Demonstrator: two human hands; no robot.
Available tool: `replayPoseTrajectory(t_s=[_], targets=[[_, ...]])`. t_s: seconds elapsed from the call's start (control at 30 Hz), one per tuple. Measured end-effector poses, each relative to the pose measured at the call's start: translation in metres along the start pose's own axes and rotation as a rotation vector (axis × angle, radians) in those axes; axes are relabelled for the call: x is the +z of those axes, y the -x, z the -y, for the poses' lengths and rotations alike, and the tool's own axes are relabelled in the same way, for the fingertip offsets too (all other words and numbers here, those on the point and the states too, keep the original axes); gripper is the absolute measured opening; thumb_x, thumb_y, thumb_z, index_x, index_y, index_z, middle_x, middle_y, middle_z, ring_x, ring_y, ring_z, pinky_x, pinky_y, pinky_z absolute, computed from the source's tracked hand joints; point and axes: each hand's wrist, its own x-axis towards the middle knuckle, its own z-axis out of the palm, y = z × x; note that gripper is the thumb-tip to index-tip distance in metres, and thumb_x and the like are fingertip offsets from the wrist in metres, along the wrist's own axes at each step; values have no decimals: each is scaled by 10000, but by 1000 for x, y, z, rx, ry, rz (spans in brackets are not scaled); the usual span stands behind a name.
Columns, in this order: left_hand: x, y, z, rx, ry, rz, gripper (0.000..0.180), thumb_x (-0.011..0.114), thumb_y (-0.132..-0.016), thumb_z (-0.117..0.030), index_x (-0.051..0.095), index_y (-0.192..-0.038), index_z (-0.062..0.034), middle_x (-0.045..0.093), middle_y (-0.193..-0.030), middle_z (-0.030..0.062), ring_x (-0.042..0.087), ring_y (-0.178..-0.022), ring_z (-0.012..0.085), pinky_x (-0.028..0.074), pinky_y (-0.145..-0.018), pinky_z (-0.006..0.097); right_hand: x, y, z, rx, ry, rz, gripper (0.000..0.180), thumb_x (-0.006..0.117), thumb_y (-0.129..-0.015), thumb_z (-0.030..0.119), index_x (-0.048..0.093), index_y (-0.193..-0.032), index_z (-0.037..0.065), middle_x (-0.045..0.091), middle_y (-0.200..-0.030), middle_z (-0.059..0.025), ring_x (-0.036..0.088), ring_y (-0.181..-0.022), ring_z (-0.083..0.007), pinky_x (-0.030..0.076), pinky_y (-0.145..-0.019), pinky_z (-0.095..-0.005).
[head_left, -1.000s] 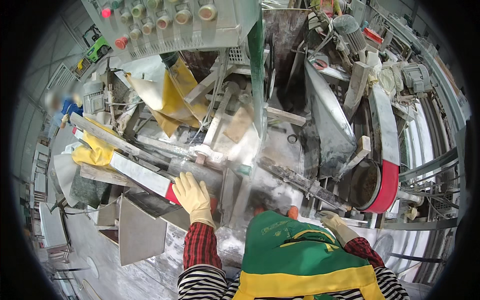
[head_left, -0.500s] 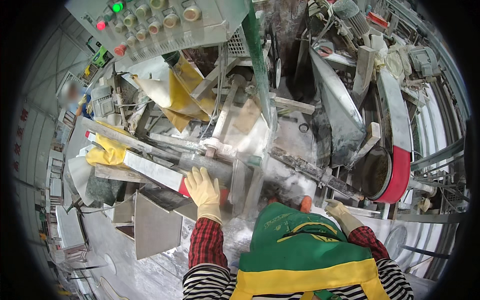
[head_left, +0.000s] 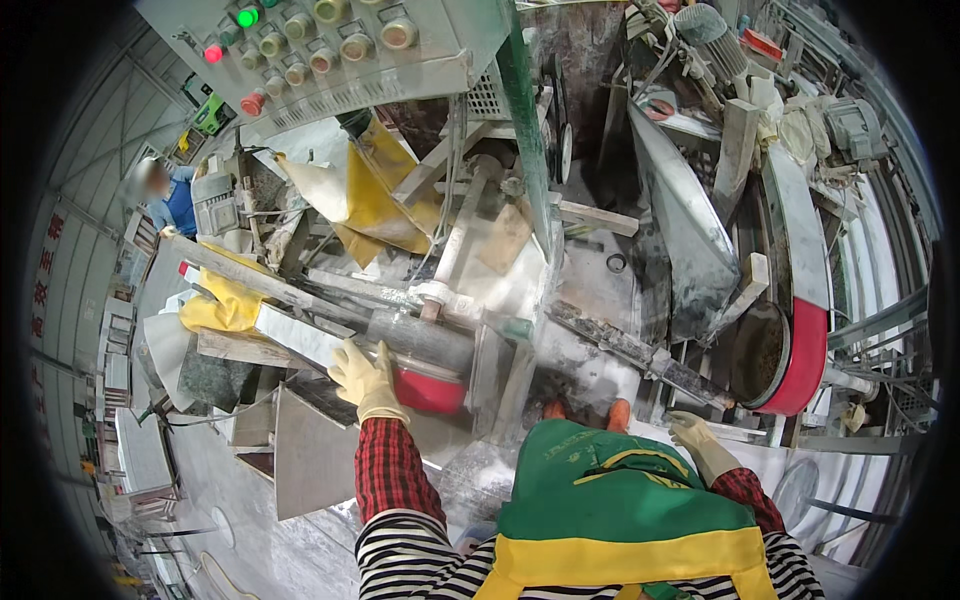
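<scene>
My gloved left hand (head_left: 368,380) lies flat, fingers spread, on the long pale stone strip (head_left: 300,340), pressing it down so it stays put against the grey roller (head_left: 420,340) with the red guard (head_left: 430,392) just below. My right hand (head_left: 697,443) rests loosely curled on the wet table edge (head_left: 790,470), holding nothing. The control panel (head_left: 330,45) hangs overhead, yellow sheeting (head_left: 375,195) sits behind, and the green post (head_left: 525,120) crowds the middle.
</scene>
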Motion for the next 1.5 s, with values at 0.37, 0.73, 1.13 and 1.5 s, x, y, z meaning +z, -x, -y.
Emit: replayPoseTrajectory(t_s=[0.37, 0.73, 1.13, 1.5], targets=[[61, 0, 23, 140, 356, -234, 545, 626, -890, -278, 431, -1361, -86, 333, -1481, 259, 280, -1320, 537, 231, -1131, 551, -14, 12, 10, 47, -44, -30, 478, 546, -871, 110, 546, -1348, 75, 681, -888, -121, 641, -705, -178, 540, -620, -290], [68, 80, 20, 388, 592, -273, 702, 767, -686, -96, 496, -1326, 4, 408, -1441, 268, 386, -1345, 427, 281, -1146, 472, 38, -28, 41, -43, -259, 202, 530, 595, -916, 105, 438, -1417, 29, 664, -866, -110, 617, -679, -188, 524, -598, -304], [-13, 210, -163, 1297, 680, 163, 640, 738, -699, -45, 524, -1300, 4, 430, -1397, 306, 411, -1290, 494, 342, -1101, 496, 130, 94, 290, -459, -896, 442, 457, 566, -987, 156, 429, -1415, 77, 588, -1253, -109, 581, -1100, -194, 476, -948, -345], [0, 82, -71, 1054, -6, -237, 713, 794, -708, -302, 506, -1319, -73, 474, -1361, 205, 440, -1211, 418, 355, -992, 512, -43, 41, 162, -544, -706, -608, 561, 601, -890, 38, 406, -1417, 26, 615, -1139, -93, 606, -973, -181, 496, -864, -301]])
